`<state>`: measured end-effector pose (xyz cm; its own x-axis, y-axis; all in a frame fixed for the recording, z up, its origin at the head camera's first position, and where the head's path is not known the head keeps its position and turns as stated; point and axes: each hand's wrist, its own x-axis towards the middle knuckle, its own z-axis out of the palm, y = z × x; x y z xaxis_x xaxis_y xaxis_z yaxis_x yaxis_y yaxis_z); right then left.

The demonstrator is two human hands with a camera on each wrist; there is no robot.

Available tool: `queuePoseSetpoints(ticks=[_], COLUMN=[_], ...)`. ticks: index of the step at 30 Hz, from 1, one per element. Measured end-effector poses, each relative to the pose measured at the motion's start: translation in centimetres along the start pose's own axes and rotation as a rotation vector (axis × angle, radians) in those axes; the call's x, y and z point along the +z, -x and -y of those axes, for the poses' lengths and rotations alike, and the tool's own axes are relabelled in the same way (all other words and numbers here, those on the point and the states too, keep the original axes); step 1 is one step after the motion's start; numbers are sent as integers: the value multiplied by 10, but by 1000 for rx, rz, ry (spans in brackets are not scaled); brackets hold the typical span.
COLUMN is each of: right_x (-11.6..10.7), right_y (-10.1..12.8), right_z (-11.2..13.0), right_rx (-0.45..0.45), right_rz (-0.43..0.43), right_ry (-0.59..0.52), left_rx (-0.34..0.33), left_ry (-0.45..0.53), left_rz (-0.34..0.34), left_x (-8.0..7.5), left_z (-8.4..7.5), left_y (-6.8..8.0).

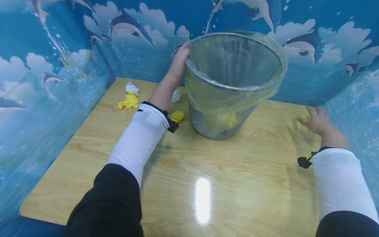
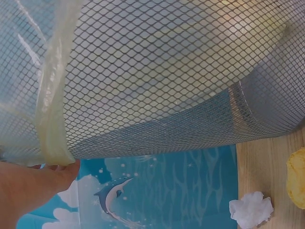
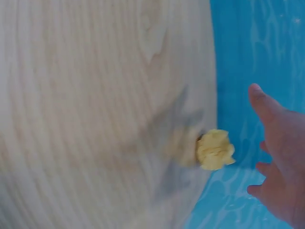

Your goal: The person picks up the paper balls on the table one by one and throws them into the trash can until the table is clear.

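Observation:
A grey mesh wastebasket [image 1: 204, 123] lined with a thin yellowish plastic bag [image 1: 213, 100] stands toward the back of the table. My left hand [image 1: 179, 62] grips its rim on the left side, over the folded bag edge [image 2: 55, 119]. Over at the far right, my right hand [image 1: 319, 123] hovers with fingers spread above a yellow crumpled paper ball [image 3: 215, 149] at the table's edge. Thumb and fingers are apart from that ball in the right wrist view. Something yellow shows through the basket's lower wall.
Left of the basket lie yellow crumpled paper [image 1: 129, 101] and white crumpled paper [image 1: 132, 89] side by side. Another yellow ball [image 1: 177, 116] and a white ball [image 1: 175, 96] sit between left forearm and basket. Dolphin-printed blue sheeting [image 1: 142, 59] borders the wooden table [image 1: 183, 171].

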<state>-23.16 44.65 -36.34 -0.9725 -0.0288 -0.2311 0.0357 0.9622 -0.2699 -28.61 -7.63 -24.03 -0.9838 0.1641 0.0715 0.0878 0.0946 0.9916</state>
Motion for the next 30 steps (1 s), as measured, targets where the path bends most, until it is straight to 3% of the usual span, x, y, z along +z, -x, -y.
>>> queuePoseSetpoints(ticks=[12,19,30], right_x=[26,31,33], right_y=[-6,-1,-8], right_z=[-9,-8,-20], right_rx=[18,83,104], right_rz=[-62,-15,-43], right_ry=[1,0,-17], left_rx=[-2,-12,1], left_ry=[-2,10,30], left_rz=[-10,-9,5], left_x=[-5,-3,0], left_z=[-1,0,0], left_y=[1,1,0])
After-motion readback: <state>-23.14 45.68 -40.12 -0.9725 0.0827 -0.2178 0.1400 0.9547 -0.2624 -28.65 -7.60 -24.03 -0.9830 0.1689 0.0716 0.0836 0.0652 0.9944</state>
